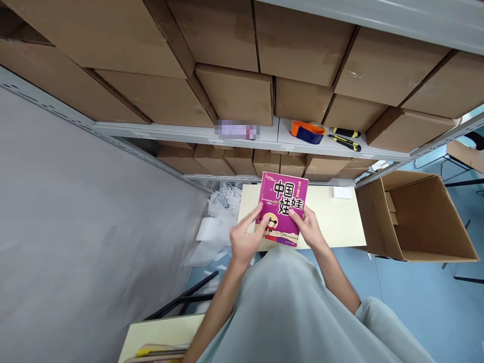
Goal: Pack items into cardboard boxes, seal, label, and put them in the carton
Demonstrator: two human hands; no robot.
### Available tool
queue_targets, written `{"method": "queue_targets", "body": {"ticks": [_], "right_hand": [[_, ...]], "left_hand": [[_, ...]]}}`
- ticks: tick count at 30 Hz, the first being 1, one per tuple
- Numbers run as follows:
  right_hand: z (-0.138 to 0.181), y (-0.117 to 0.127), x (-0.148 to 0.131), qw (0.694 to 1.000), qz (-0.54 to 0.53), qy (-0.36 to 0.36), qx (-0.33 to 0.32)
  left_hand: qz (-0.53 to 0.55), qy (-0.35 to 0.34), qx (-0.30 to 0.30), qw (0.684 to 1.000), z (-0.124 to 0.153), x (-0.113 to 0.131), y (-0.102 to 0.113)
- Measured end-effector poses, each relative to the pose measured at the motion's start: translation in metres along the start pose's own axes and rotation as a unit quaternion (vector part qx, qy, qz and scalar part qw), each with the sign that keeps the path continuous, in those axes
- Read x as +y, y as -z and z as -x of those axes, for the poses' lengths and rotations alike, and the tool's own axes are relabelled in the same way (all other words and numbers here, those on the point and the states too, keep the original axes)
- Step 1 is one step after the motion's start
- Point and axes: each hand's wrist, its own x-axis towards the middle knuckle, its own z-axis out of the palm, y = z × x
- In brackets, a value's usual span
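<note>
A purple book with large Chinese characters and a cartoon doll on its cover is held upright before me, above a pale yellow table. My left hand grips its lower left side, thumb on the cover and fingers along the edge. On the right side, my right hand closes round the book with its thumb pressed on the cover. The fingers behind the book are hidden.
Cardboard boxes fill the shelves ahead. An orange and blue tape dispenser and utility knives lie on the shelf edge. To the right stands an open carton. Crumpled paper is piled at left.
</note>
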Motion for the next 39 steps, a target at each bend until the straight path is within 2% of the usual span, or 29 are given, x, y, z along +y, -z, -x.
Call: {"method": "queue_targets", "body": {"ticks": [2,3,7,9,11,16,20,22,26,29,31,35,37,39], "right_hand": [[0.005,0.007,-0.004,0.999,-0.014,-0.028,-0.021],[0.008,0.01,-0.006,0.999,-0.02,-0.036,-0.027],[0.011,0.018,-0.005,0.998,-0.037,-0.052,-0.029],[0.011,0.021,-0.003,0.997,-0.038,-0.057,-0.028],[0.01,0.023,-0.002,0.997,-0.036,-0.062,-0.028],[0.014,0.029,0.001,0.998,-0.018,-0.052,-0.03],[0.013,0.034,0.004,0.997,0.057,0.0,-0.047],[0.012,0.037,0.003,0.989,0.113,0.044,-0.087],[0.014,0.04,-0.003,0.94,0.231,0.172,-0.184],[0.018,0.038,-0.009,0.899,0.305,0.241,-0.202],[0.02,0.036,-0.012,0.885,0.327,0.259,-0.205],[0.018,0.034,-0.015,0.901,0.297,0.246,-0.199],[0.014,0.034,-0.011,0.924,0.261,0.212,-0.181],[0.01,0.032,-0.005,0.956,0.211,0.152,-0.134]], "left_hand": [[0.026,0.027,0.022,0.999,-0.015,-0.004,0.012],[0.047,0.051,0.006,0.998,-0.022,-0.007,0.017],[0.099,0.168,-0.119,0.974,-0.036,-0.016,0.025],[0.094,0.193,-0.148,0.965,-0.034,-0.019,0.024],[0.086,0.19,-0.16,0.965,-0.03,-0.02,0.021],[0.069,0.14,-0.166,0.974,-0.024,-0.026,0.016],[0.029,0.071,-0.124,0.989,-0.028,-0.033,0.019],[0.006,0.022,-0.11,0.994,-0.031,-0.034,0.023],[0.001,-0.077,-0.126,0.989,-0.036,-0.033,0.032],[0.014,-0.112,-0.1,0.989,-0.034,-0.034,0.036],[0.019,-0.124,-0.085,0.988,-0.032,-0.035,0.038],[-0.006,-0.153,-0.073,0.986,-0.027,-0.036,0.045],[-0.021,-0.17,-0.063,0.983,-0.025,-0.034,0.048],[-0.033,-0.171,-0.053,0.983,-0.023,-0.031,0.048]]}}
